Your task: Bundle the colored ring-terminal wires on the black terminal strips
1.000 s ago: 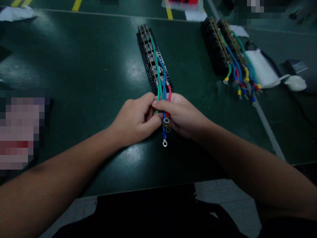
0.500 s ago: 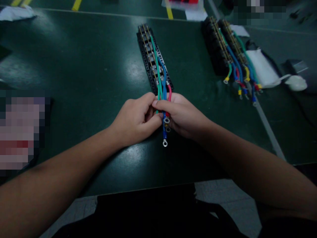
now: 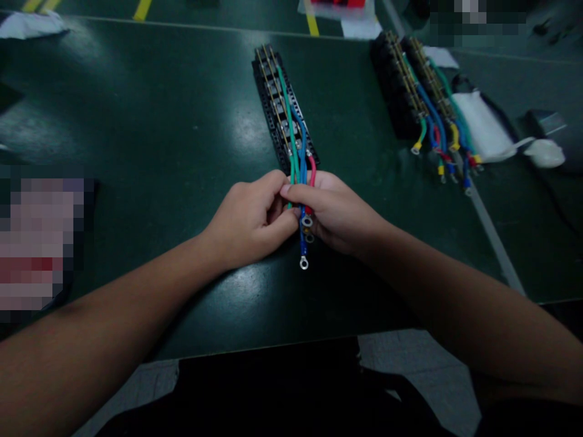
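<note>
The terminal assembly (image 3: 268,91) lies at the centre of the dark green work surface (image 3: 159,121), inclined, with its near end just beyond the hands. It comprises a row of black segments with thin brass-coloured rods along the top and a slotted black edge. Green, blue and red conductors run from it toward the operator as a wire bundle (image 3: 303,145).

Left hand (image 3: 248,215): fingers curled, thumb and forefinger closed against the left side of the wire bundle. Right hand (image 3: 339,209): thumb laid across the wires, fingers folded beneath, gripping the bundle. The two hands meet at the wires; the fingertips behind the bundle are hidden.

Below the grip, ring terminals (image 3: 303,257) project toward the operator. The lowest has a blue sleeve; red and yellow sleeves show above it.

To the right, two similar wired assemblies (image 3: 392,91) stand side by side, with ring ends in yellow, blue and red sleeves. Beside them lie a flat white item (image 3: 485,127) and a rounded white object (image 3: 544,153). Yellow strips (image 3: 142,9) mark the far surface. Any lettering on the assemblies is too small and dim to read.
</note>
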The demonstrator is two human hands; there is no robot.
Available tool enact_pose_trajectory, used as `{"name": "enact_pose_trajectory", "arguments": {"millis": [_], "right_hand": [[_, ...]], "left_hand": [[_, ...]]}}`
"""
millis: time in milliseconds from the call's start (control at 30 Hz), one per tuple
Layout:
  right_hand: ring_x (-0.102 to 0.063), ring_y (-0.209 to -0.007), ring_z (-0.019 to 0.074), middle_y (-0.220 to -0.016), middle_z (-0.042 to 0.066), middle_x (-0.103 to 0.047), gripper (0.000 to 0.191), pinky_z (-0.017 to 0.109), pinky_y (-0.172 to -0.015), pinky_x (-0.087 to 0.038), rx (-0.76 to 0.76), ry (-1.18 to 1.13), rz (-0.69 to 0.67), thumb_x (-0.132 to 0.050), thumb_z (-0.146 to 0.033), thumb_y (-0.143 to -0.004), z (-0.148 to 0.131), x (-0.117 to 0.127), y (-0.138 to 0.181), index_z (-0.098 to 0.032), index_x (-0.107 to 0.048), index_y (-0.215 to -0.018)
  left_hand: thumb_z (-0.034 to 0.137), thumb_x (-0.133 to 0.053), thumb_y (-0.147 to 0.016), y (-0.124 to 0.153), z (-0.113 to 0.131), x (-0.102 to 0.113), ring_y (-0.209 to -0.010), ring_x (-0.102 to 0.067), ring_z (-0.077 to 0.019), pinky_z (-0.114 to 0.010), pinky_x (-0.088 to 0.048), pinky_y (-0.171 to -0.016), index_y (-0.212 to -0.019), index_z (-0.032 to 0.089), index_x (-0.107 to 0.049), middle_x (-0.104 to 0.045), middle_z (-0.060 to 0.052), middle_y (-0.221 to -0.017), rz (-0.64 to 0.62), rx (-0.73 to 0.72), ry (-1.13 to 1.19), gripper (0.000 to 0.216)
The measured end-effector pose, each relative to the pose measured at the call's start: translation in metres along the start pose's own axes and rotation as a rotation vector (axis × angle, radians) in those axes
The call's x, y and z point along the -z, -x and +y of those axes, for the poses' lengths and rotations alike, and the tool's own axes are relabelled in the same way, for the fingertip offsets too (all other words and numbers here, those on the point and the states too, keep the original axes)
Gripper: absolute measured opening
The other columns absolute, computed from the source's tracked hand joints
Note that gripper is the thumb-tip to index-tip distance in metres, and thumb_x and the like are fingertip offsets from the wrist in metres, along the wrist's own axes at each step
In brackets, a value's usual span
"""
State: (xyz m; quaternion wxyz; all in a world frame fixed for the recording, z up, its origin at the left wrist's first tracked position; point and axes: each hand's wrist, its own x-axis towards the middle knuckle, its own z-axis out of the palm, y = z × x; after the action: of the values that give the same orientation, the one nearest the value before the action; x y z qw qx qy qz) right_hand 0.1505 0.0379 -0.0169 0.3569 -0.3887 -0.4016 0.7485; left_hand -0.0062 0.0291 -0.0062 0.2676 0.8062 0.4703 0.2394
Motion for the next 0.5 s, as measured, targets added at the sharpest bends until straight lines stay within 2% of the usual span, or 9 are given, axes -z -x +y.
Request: {"name": "enact_pose_trajectory", "arguments": {"millis": [500], "right_hand": [[-0.054,-0.062,0.0136,-0.067,0.0,-0.06,0.015,0.026,-0.063,-0.05,-0.009,-0.013,-0.002,-0.068,-0.015,-0.085,0.0009,0.0003,-0.0006,-0.018,-0.059,-0.073]], "left_hand": [[0.032,-0.052,-0.082,0.0001,-0.0025,-0.0019,-0.052,-0.046,-0.0117,-0.028,-0.035,-0.055,-0.078,0.023,-0.045,-0.053,0.006,-0.059,0.016,-0.026,0.022,0.012]]}}
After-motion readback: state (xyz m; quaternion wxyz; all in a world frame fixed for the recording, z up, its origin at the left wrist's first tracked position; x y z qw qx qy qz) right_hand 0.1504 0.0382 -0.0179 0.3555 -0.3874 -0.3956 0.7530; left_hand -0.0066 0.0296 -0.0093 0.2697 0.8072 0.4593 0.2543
